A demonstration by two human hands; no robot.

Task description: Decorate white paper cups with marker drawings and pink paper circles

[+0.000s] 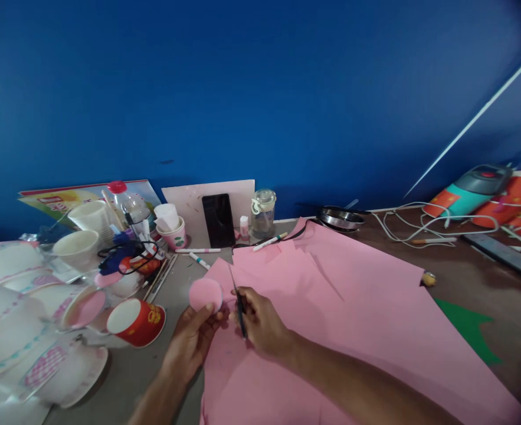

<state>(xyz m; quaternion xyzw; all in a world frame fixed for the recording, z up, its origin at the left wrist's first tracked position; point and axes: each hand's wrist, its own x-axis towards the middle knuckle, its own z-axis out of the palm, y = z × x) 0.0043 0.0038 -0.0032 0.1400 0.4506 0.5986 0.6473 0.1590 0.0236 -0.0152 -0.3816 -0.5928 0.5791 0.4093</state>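
My left hand (pixel 195 335) pinches a round pink paper disc (pixel 203 293) by its lower edge, thumb on top. A thin pale rim shows around the disc. Just to the right, my right hand (pixel 260 321) is closed around a pair of scissors (pixel 241 316), whose blades point up and away from me. The blades look nearly together and stand beside the disc, apart from it. Beneath both hands lie large sheets of pink paper (pixel 357 330). The fingers in the scissor handles are partly hidden.
A red paper cup (pixel 136 322) lies on its side left of my left hand, near stacked white bowls (pixel 16 330). Behind stand a phone (pixel 218 221), a glass jar (pixel 264 213) and markers (pixel 269 241). White cables (pixel 402 227) and green paper (pixel 470 330) are at right.
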